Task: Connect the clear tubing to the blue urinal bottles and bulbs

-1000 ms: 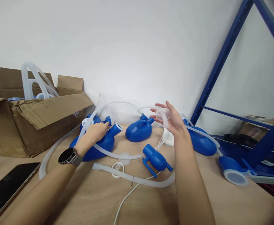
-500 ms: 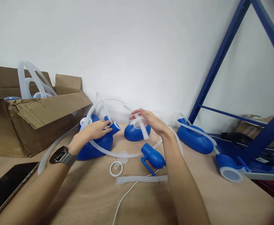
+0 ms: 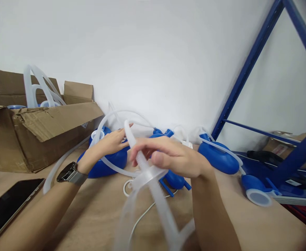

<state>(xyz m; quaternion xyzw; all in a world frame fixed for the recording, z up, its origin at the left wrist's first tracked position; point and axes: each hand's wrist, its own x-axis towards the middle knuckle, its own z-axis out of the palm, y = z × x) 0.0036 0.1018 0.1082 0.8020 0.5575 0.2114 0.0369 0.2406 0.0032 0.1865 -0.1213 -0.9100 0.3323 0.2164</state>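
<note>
Head view: the right hand (image 3: 172,157) has come in from the far middle of the table toward the camera, and it now grips a translucent tube fitting (image 3: 144,170) with a round flange, held up close and blurred. Half a second ago that hand hovered over the middle blue container with the piece only lightly pinched; now the fingers close around the ribbed stem, and the tube's long tail hangs down to the near edge of the view. The flat strip that lay on the table before is no longer seen there.

The left hand (image 3: 111,143) has barely shifted: it rests on the neck of the left blue container (image 3: 103,165), fingers curled over the spout, watch on the wrist. The two hands are apart, the right nearer than the left.

I judge the fitting is being brought across to the spout which the left hand steadies. A cardboard box (image 3: 37,136) sits far left, a blue shelf frame (image 3: 247,69) right.
</note>
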